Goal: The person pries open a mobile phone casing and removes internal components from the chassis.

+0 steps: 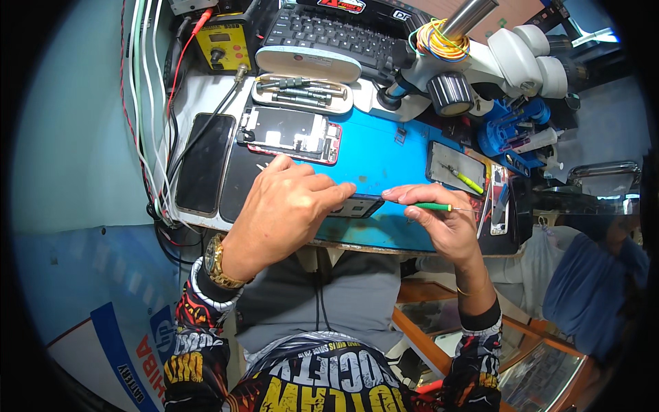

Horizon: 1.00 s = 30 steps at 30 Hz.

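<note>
My left hand [295, 206] is curled over the near middle of the blue mat [371, 151], fingertips on a dark, flat phone part [355, 206] tilted up on its edge. A thin metal tip pokes out beside these fingers; what it belongs to is hidden. At the right end of that part, my right hand [446, 226] grips a green-handled screwdriver [429, 206], with a finger touching the part's edge. Behind my left hand lies an opened phone [278, 130] with a red frame. A black phone [202, 161] rests at the left.
A soldering station [221, 42], keyboard [322, 34] and open tool case [302, 93] line the back. A microscope [508, 62] overhangs the back right, near blue tool holders [498, 130]. A phone with a yellow-green tool [453, 165] lies right. Loose cables [154, 165] hang left.
</note>
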Tool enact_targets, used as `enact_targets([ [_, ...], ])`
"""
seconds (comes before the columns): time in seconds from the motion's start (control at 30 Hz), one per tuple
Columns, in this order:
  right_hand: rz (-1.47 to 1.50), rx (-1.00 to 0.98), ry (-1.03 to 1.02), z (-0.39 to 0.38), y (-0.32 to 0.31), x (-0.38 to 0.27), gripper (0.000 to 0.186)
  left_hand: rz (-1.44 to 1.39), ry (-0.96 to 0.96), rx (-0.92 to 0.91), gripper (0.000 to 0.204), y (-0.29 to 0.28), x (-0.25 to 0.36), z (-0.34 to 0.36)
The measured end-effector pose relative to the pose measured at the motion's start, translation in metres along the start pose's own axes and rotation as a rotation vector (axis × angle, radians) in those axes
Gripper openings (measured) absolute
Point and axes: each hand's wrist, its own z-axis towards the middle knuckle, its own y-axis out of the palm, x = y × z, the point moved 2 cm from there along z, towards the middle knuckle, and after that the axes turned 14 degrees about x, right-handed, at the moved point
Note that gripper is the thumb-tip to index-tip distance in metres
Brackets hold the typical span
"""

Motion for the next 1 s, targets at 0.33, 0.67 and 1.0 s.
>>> enact_targets([
  [0.33,-0.442,-0.07,-0.453,-0.006,0.02,-0.025,0.023,0.007,0.051,0.042,0.024,0.003,0.001,-0.005],
  [0.67,-0.198,0.009,0.035,-0.001,0.005,-0.011,0.012,0.066,0.099,0.066,0.023,0.004,0.009,-0.014],
  [1.0,0.372,-0.184,0.504,0.022,-0.007,0.016,0.014,0.318,0.247,0.151,0.062,0.021,0.027,-0.032],
])
